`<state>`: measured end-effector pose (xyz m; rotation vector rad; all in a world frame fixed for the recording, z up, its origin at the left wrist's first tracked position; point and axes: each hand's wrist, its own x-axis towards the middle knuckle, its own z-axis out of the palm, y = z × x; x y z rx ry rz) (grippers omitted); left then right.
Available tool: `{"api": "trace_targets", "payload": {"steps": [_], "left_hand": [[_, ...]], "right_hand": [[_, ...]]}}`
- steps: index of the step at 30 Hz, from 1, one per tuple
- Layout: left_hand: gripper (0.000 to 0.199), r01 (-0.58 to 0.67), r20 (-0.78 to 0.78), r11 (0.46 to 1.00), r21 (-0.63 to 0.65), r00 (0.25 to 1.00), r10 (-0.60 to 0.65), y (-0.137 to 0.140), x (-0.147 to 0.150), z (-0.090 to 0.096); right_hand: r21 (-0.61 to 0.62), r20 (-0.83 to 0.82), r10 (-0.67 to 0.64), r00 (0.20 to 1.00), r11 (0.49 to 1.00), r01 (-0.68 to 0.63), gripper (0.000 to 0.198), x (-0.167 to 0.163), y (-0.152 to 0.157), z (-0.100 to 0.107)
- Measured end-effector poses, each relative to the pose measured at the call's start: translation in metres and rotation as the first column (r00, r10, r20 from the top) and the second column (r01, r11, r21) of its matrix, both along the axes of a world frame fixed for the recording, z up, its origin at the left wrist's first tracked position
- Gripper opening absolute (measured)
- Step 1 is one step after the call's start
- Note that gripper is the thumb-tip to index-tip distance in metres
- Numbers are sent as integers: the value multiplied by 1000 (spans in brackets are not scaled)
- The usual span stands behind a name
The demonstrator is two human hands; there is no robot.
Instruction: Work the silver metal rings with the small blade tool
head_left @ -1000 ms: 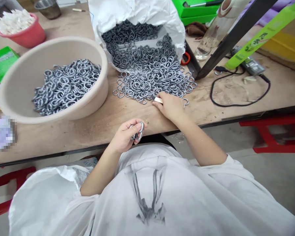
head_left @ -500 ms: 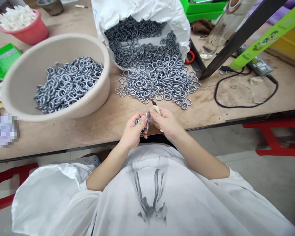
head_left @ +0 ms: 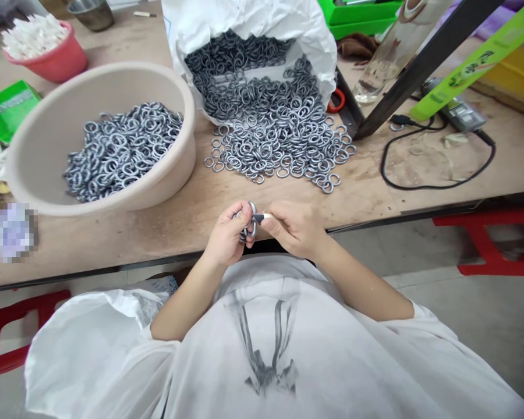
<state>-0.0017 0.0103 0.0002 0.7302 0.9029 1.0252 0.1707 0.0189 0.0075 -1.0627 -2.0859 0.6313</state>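
Close to the table's front edge, my left hand [head_left: 227,234] is closed around several grey rings [head_left: 250,226], one of them pinched upright at the fingertips. My right hand [head_left: 299,228] grips a small knife [head_left: 259,218] with a dark blade and a pale handle, mostly hidden in the fingers. The blade tip touches or nearly touches the ring at my left fingertips. Beyond the hands, a heap of loose grey rings [head_left: 283,142] spills out of a white sack [head_left: 244,17] lying on its side. More rings [head_left: 126,148] lie inside a large beige basin [head_left: 39,137] to the left.
A pink bowl of white pieces [head_left: 52,61], a green tray [head_left: 13,110] and a metal cup [head_left: 91,14] stand back left. At right are a dark metal bar [head_left: 419,64], a clear bottle [head_left: 379,64], red-handled scissors [head_left: 338,100] and a black cable [head_left: 436,187].
The knife has swung from pointing away to pointing left, its blade now at the ring. My left hand has shifted slightly left, and my right hand no longer pinches the ring.
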Motion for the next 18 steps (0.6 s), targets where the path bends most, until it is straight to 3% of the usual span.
{"api": "trace_targets", "payload": {"steps": [5, 7, 9, 11, 15, 18], "left_hand": [[49, 25, 13, 999, -20, 1000, -25, -2, -1, 1], [48, 100, -8, 995, -17, 995, -100, -5, -3, 1], [46, 228, -24, 973, -15, 973, -229, -9, -5, 3], [46, 290, -15, 957, -15, 957, -290, -12, -7, 5], [39, 129, 13, 991, -24, 992, -129, -8, -11, 9], [33, 64, 31, 997, -41, 998, -63, 0, -14, 9]], "right_hand": [[24, 135, -23, 991, 1000, 20, 58, -3, -3, 3], [-7, 179, -48, 983, 999, 50, 59, 0, 5, 1], [-42, 261, -167, 951, 982, 184, 58, 6, 20, -3], [-47, 377, -332, 864, 925, 376, 53, 12, 39, -7], [24, 530, -438, 726, 864, 504, 38, 17, 70, -15], [3, 562, -436, 703, 851, 525, 29, 17, 78, -17]]}}
